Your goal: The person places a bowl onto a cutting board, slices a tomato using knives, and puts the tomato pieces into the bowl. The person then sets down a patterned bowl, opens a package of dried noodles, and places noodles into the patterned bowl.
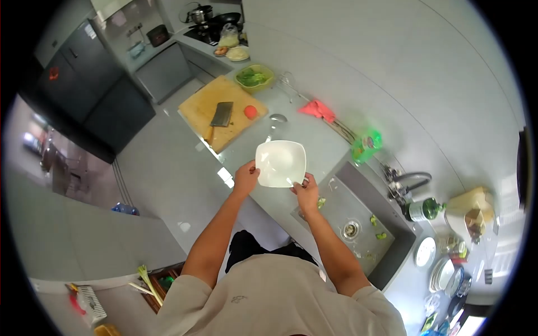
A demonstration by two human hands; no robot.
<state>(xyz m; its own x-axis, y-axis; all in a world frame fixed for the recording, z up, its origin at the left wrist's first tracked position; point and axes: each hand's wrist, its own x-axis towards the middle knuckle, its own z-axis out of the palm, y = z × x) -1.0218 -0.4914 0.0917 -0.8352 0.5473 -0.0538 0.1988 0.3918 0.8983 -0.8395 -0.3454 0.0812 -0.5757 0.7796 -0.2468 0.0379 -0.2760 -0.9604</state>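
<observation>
A white square-rimmed bowl [281, 162] is held between both hands over the counter's front edge, its inside facing me. My left hand [246, 177] grips the left side of its rim, fingers closed on it. On the lower right corner of the rim, my right hand [305, 190] pinches the bowl near the sink. Beyond the bowl a ladle [278, 118] lies on the counter. To the left, a cleaver [222, 115] and a red tomato-like round [250, 112] rest on the wooden cutting board [196, 106].
A grey sink [336, 210] with green scraps is at the right, beside a faucet [412, 179] and a green bottle [367, 145]. A yellow-green basket [255, 77] of leafy greens stands behind the board. Stacked plates [441, 274] sit at far right.
</observation>
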